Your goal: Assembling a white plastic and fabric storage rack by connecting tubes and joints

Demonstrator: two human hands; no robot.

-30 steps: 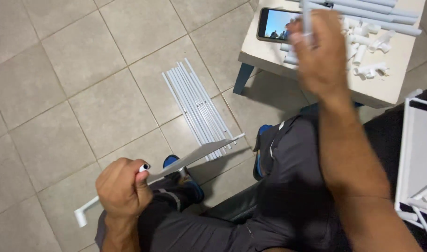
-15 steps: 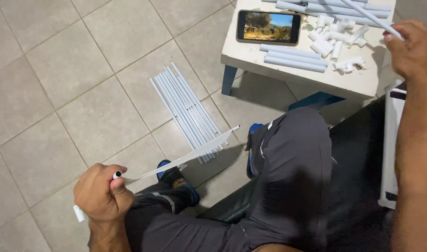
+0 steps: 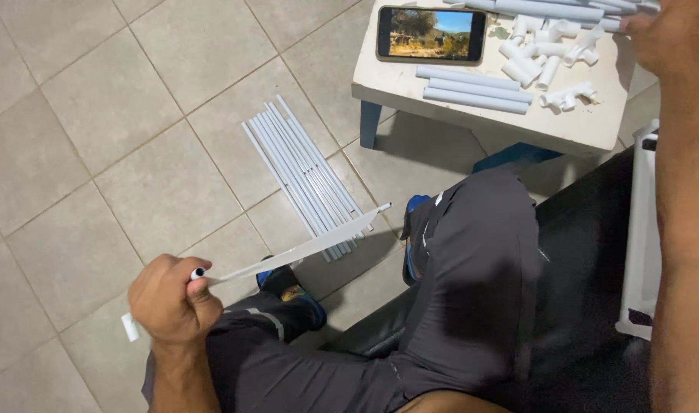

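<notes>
You are gripping a long white pipe [image 3: 303, 248] in your left hand [image 3: 170, 300], the fist closing around it near its lower end. The pipe is slanting up and to the right, its short tail sticking out below the fist and its far tip hanging above the tiled floor, just beside your knee. Your right hand [image 3: 666, 38] is reaching over the far corner of the small table, closing on the end of another white pipe [image 3: 552, 9] lying there.
</notes>
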